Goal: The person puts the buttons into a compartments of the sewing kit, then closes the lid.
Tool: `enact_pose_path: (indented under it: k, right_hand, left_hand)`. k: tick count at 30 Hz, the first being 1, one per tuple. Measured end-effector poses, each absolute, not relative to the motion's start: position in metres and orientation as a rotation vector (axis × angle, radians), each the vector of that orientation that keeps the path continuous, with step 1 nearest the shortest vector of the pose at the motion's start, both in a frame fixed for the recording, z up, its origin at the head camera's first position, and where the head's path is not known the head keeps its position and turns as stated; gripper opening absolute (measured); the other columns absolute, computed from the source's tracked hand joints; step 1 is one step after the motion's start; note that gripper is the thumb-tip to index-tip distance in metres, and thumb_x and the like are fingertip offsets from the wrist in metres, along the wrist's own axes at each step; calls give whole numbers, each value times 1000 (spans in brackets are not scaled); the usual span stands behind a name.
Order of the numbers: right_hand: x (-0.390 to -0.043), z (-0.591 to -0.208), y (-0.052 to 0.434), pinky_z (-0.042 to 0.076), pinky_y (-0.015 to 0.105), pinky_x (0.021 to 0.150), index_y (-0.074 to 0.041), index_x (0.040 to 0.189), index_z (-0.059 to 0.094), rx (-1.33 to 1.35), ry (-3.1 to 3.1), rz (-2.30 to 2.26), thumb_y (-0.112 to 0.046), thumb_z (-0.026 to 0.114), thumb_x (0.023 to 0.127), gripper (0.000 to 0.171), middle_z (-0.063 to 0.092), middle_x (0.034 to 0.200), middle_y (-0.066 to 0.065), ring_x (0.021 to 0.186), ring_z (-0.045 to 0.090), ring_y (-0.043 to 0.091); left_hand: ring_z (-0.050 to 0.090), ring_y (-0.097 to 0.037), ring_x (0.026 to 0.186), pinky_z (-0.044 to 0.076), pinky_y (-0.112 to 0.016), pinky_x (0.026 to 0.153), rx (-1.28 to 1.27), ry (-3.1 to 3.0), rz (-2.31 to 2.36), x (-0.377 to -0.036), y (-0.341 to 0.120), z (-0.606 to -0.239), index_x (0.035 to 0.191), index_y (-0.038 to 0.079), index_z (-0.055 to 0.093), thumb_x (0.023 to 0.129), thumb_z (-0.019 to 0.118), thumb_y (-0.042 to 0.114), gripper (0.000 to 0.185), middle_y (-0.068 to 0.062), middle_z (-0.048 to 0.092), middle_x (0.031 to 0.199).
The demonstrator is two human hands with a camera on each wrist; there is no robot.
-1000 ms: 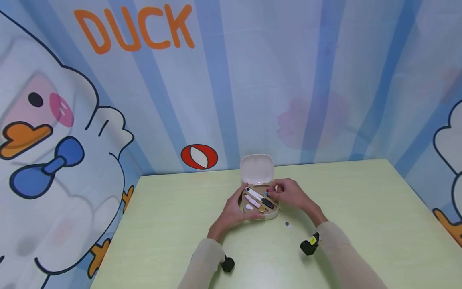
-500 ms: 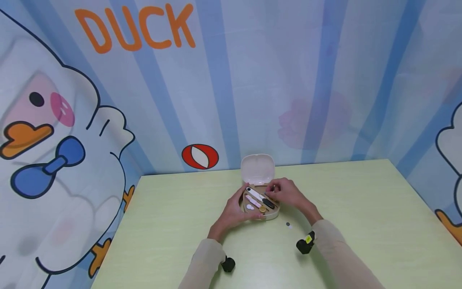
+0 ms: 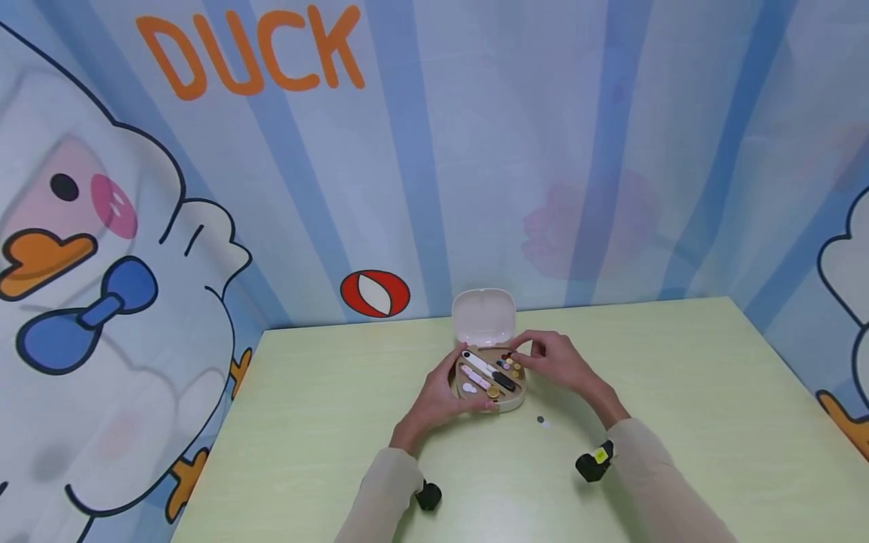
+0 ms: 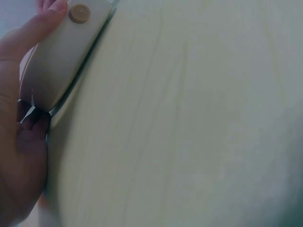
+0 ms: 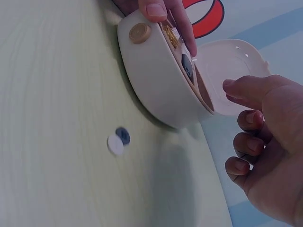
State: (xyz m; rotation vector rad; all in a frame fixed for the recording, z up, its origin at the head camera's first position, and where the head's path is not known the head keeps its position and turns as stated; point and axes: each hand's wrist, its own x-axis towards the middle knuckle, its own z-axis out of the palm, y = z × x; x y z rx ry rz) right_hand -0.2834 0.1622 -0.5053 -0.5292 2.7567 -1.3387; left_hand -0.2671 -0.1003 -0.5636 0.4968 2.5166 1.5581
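Note:
My left hand [image 3: 437, 396] grips the near left side of a cream case [image 3: 509, 406], its thumb along the front wall by a round tan button [image 4: 79, 13]. The pale lid [image 3: 484, 317] stands raised at the back. Inside lie a white-and-black tool [image 3: 487, 371], a pink stick-like tool [image 3: 475, 377], white round pieces [image 3: 468, 388] and a gold round piece [image 3: 492, 392]. Several small coloured pieces [image 3: 508, 364] fill the right compartment. My right hand [image 3: 553, 360] hovers at that compartment's edge, thumb and index finger apart, the other fingers loosely curled; nothing shows between them.
Two small discs, one dark [image 5: 122, 135] and one white [image 5: 115, 144], lie on the pale table [image 3: 326, 437] in front of the case's right side. A blue striped curtain [image 3: 434, 151] with duck drawings hangs behind the table.
My right hand first dips lower over the right compartment, then draws back up and right, uncovering the small coloured pieces. The left hand and case stay in place.

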Motion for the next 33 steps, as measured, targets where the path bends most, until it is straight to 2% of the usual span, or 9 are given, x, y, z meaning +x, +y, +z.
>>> enact_pose_path:
  k: [10,25,33]
  right_hand:
    - [-263,-511,192,36,25,53,-3,116,72,-667,2706,-1364,-17,78,94,26,48,65,-4,58,43,11]
    - [-226,-538,218,39,23,58,-11,118,73,-719,2599,-1226,-23,82,92,30,50,70,-8,64,46,8]
    - [-214,-538,218,38,23,58,-13,111,74,-734,2612,-1175,-23,82,91,23,50,69,-8,64,45,6]
  left_hand:
    - [29,-21,153,29,-48,122,467,2515,1555,-268,-100,-564,166,29,26,71,96,47,119,2,32,167]
    - [28,-20,153,28,-47,122,463,2513,1553,-269,-99,-566,166,29,26,71,96,48,120,2,31,168]
    - [29,-19,153,29,-47,122,472,2507,1562,-269,-100,-566,166,29,25,72,96,46,119,3,32,167]
